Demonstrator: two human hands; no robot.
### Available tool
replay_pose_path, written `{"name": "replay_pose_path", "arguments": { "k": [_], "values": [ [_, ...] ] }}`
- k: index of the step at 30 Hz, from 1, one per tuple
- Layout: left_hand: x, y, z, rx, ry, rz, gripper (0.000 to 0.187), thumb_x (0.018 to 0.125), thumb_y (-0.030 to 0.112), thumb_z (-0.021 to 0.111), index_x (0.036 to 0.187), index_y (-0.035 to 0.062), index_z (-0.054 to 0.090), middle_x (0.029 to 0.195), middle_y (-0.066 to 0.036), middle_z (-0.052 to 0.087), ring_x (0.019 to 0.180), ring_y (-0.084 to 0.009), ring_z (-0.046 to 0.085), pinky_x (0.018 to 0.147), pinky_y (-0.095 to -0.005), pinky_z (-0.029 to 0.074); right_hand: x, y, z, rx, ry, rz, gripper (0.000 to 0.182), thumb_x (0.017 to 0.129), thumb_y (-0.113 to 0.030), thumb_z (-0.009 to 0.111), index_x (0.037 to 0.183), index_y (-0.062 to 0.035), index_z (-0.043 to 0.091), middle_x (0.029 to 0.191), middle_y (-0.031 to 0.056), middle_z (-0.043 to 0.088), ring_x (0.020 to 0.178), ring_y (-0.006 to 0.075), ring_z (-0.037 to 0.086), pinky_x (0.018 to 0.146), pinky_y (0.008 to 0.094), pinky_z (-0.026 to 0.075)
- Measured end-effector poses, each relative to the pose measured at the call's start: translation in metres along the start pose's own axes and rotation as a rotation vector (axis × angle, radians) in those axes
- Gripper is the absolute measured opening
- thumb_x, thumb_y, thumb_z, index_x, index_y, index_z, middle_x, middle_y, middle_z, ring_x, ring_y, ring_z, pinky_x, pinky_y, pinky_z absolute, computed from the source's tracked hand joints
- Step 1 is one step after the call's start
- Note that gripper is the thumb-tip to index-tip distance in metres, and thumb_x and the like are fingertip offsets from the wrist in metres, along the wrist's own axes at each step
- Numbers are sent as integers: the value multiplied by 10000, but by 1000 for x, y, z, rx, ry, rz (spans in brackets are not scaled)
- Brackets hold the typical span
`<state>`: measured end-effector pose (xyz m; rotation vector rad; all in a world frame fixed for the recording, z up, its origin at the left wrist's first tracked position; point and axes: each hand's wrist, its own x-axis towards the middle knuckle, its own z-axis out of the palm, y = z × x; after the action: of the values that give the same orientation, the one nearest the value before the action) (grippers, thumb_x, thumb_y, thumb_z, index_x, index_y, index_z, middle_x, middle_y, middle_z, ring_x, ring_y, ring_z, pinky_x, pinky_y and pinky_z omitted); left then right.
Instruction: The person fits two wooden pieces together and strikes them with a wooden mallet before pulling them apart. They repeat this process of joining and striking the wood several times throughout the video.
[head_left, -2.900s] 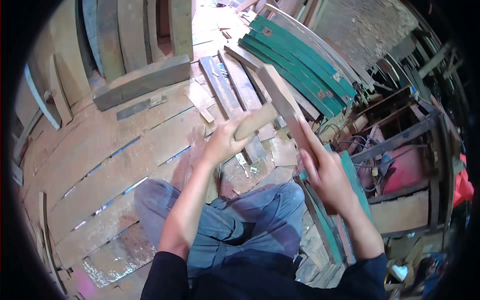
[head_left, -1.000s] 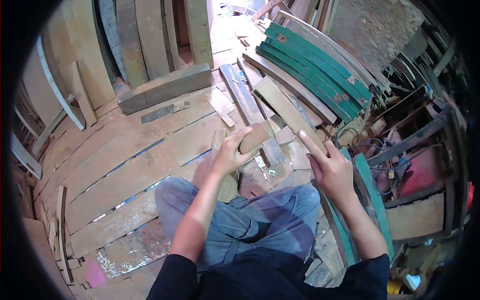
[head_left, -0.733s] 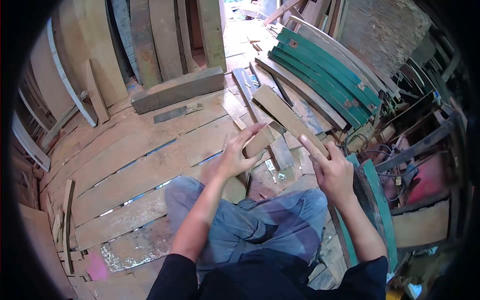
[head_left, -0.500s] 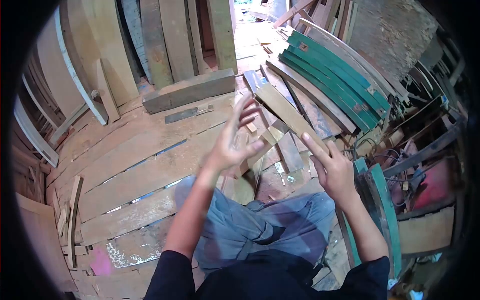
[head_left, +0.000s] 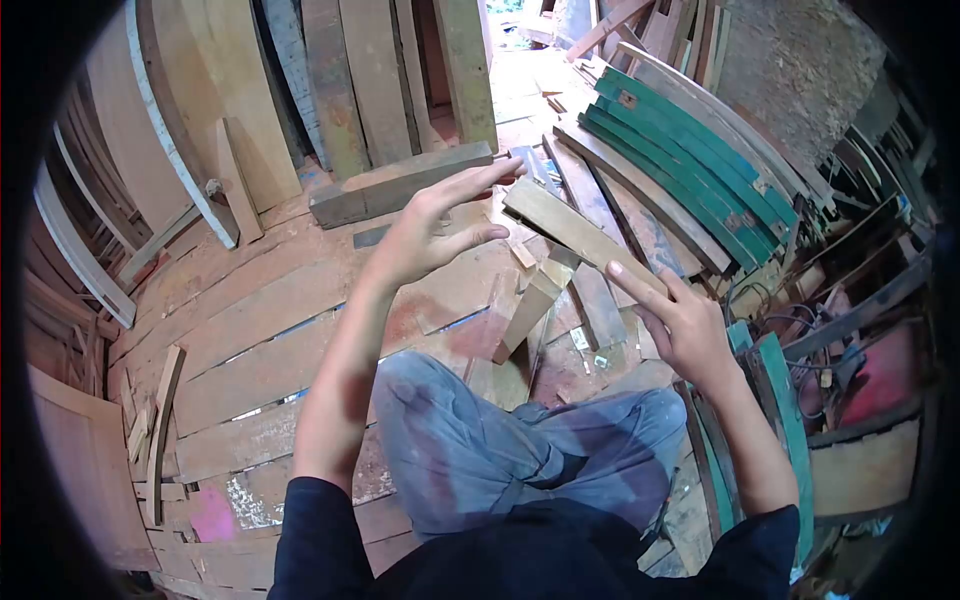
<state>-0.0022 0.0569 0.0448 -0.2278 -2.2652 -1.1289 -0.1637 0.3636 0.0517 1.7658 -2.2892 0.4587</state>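
Observation:
My right hand [head_left: 682, 322] grips the near end of a pale wooden plank [head_left: 570, 222], its index finger stretched along the wood and the thumb below. The plank slants away to the upper left. Near its far end, my left hand [head_left: 440, 222] hovers apart from it, holding nothing, fingers extended and thumb spread from them. Below the plank, a short wooden block [head_left: 535, 308] stands at a slant, its upper end close to the plank's underside. Whether the two touch cannot be made out. Beside it lies a greyish wood piece [head_left: 600, 310].
A thick grey beam [head_left: 400, 182] lies ahead on the plank floor [head_left: 265, 335]. Stacked green boards [head_left: 690, 165] stand ahead to the right. Tall boards [head_left: 215, 90] lean at left. Cables and a red object [head_left: 880, 380] are at right. My crossed legs [head_left: 530, 430] are close below.
My left hand has moved left and away from me, its fingers now pointing right. The plank's far end has swung slightly left in my right hand. The view has shifted a little.

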Motion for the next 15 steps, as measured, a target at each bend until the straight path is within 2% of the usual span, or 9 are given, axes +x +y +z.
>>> {"name": "replay_pose_path", "arguments": {
  "k": [3, 6, 12, 15],
  "values": [
    [7, -1, -3, 110, -19, 42, 650, 873, 100, 775, 1482, 78, 547, 1466, -111, 595, 1320, -242, 578, 1111, -391, 473, 4, 1, -2, -7, -5, -18, 597, 929, -163, 662, 1482, -359, 554, 1038, 162, 665, 790, 379, 672, 660, 452, 550],
    [11, -4, -5, 171, 6, 79, 576, 862, 113, 788, 1409, 61, 615, 1398, -116, 644, 1269, -245, 613, 1079, -386, 499, 5, 2, 0, -52, 25, -38, 594, 954, -170, 626, 1480, -430, 534, 976, 94, 640, 772, 312, 689, 617, 431, 561],
    [11, -4, -2, 148, 54, 69, 507, 853, 104, 791, 1340, 49, 662, 1314, -104, 686, 1201, -239, 643, 1047, -376, 513, 5, 3, 1, -41, 26, -35, 571, 964, -181, 615, 1473, -430, 541, 948, 100, 623, 778, 315, 686, 629, 442, 560],
    [11, -8, -4, 151, 52, 79, 491, 849, 119, 798, 1318, 43, 674, 1304, -98, 690, 1181, -230, 650, 1029, -372, 517, 3, 4, 1, -46, -14, -23, 606, 931, -166, 661, 1487, -376, 544, 1019, 158, 657, 774, 378, 673, 648, 457, 554]
  ]
}}
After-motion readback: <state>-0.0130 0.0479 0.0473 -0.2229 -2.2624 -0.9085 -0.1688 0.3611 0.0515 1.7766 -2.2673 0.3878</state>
